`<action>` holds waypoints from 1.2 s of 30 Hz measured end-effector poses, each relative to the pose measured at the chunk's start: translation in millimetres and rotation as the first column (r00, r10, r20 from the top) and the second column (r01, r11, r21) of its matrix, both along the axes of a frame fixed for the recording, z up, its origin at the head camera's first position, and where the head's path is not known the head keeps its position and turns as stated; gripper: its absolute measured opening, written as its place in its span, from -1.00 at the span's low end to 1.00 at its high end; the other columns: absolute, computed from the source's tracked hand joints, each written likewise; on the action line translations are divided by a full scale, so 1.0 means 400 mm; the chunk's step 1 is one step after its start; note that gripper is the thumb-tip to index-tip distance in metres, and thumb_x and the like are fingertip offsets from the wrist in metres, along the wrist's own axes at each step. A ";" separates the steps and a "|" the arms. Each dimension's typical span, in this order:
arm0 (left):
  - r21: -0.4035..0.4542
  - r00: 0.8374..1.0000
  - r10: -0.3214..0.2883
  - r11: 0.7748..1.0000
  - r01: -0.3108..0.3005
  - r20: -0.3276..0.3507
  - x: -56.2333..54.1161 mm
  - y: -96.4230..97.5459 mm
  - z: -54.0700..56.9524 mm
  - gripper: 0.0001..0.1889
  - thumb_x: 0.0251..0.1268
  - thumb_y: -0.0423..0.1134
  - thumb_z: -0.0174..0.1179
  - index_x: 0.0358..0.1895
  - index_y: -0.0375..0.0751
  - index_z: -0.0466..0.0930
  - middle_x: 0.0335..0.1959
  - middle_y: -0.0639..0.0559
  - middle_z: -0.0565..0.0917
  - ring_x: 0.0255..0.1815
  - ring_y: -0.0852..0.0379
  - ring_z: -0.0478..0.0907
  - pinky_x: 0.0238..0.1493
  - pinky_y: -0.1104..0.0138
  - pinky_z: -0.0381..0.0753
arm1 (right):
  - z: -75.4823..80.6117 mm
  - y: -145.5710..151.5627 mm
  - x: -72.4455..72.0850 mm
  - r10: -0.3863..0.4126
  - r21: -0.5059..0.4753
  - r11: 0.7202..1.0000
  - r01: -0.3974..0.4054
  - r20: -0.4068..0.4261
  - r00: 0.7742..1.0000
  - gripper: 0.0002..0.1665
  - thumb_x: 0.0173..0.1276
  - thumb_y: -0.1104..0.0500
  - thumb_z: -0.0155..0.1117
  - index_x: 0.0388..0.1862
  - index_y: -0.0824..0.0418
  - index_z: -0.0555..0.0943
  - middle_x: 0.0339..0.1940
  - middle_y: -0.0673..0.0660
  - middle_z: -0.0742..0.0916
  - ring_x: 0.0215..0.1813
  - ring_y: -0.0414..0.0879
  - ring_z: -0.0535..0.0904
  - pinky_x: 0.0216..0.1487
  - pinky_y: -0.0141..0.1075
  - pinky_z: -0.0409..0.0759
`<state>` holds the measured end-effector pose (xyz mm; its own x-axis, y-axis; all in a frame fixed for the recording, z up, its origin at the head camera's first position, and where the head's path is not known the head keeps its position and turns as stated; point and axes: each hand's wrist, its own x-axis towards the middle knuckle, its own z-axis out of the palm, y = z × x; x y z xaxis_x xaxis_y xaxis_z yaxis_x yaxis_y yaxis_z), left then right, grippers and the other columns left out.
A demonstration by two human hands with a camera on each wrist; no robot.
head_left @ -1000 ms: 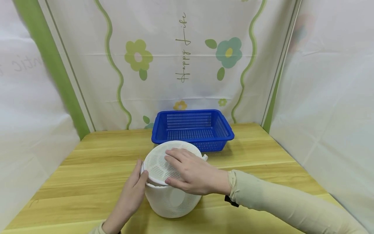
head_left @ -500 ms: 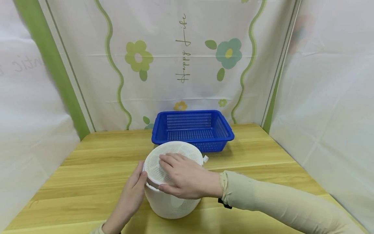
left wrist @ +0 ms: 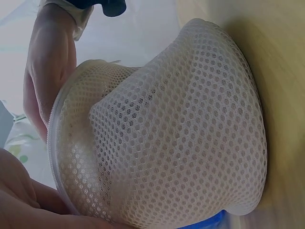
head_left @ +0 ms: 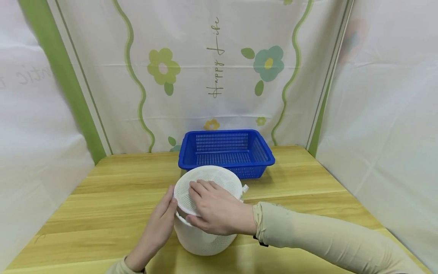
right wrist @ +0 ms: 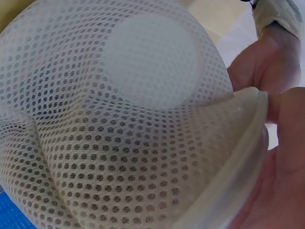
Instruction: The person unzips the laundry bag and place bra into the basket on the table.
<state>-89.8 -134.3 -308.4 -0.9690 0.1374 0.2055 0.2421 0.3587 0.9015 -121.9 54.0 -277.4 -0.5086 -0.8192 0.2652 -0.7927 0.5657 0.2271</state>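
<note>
White sheeting hangs at nine o'clock, a flowered backdrop fills twelve, more pale cloth drops at three, and between them lies the wood-grained bench! Its left edge slants up from seven o'clock towards eleven, its right edge runs down from one to four. Wood grain stretches wide on the nine o'clock side, then again at three, beyond the right sleeve. And there's the white mesh bag, standing near the middle, towards six, with the blue basket just past it at one o'clock.

Now the hands! The left hand comes in from seven, holding the bag at ten o'clock, thumb and fingers around its rim. The right hand reaches in from four, fingers bent over the round mesh top, thumb down by the near rim at six; whether it pinches anything, can't tell, the fingertips are hidden! A white tab pokes out at three.
</note>
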 end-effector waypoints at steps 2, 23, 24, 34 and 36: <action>-0.002 1.000 0.001 1.000 -0.001 0.010 -0.004 0.000 0.000 -0.47 0.62 -0.31 -0.33 0.50 -0.49 -0.12 0.53 -0.30 -0.06 0.53 -0.18 -0.16 0.47 -0.05 -0.13 | -0.005 -0.001 -0.001 -0.012 0.003 1.000 0.012 -0.012 1.000 -0.24 0.52 -0.21 -0.11 0.33 0.40 0.43 0.31 0.25 0.48 0.35 0.09 0.36 0.35 -0.10 0.35; -0.139 0.998 0.001 0.990 0.007 0.063 -0.053 -0.016 0.015 -0.47 0.59 -0.31 -0.28 0.49 -0.50 -0.07 0.50 -0.35 0.04 0.49 -0.19 -0.03 0.44 -0.02 -0.01 | 0.008 0.034 -0.027 0.019 -0.403 0.914 -0.046 -0.072 0.997 -0.46 0.55 0.14 -0.21 0.25 0.51 0.44 0.28 0.37 0.50 0.35 0.14 0.38 0.41 -0.13 0.27; -0.139 0.998 -0.001 0.990 0.010 0.062 -0.055 -0.016 0.014 -0.47 0.60 -0.32 -0.28 0.49 -0.50 -0.06 0.50 -0.35 0.04 0.50 -0.19 -0.04 0.45 -0.02 -0.02 | 0.010 0.039 -0.028 0.032 -0.440 0.896 -0.065 -0.081 0.996 -0.45 0.55 0.14 -0.23 0.25 0.52 0.45 0.28 0.38 0.50 0.35 0.15 0.38 0.41 -0.13 0.27; -0.204 0.999 0.041 0.978 -0.035 0.025 -0.092 -0.028 0.019 -0.51 0.54 -0.36 -0.25 0.42 -0.59 0.12 0.39 -0.46 0.24 0.41 -0.30 0.16 0.40 -0.10 0.13 | 0.030 0.068 -0.042 0.021 -0.573 0.819 -0.040 -0.040 0.999 -0.43 0.59 0.12 -0.26 0.30 0.52 0.41 0.35 0.35 0.46 0.36 0.13 0.38 0.33 -0.06 0.38; -0.219 0.998 0.049 0.975 -0.041 0.027 -0.099 -0.030 0.018 -0.51 0.53 -0.38 -0.25 0.41 -0.60 0.13 0.36 -0.48 0.27 0.38 -0.30 0.21 0.36 -0.11 0.20 | 0.032 0.072 -0.042 0.013 -0.587 0.809 -0.026 -0.027 1.000 -0.43 0.59 0.12 -0.25 0.31 0.51 0.41 0.36 0.34 0.46 0.36 0.12 0.38 0.32 -0.06 0.39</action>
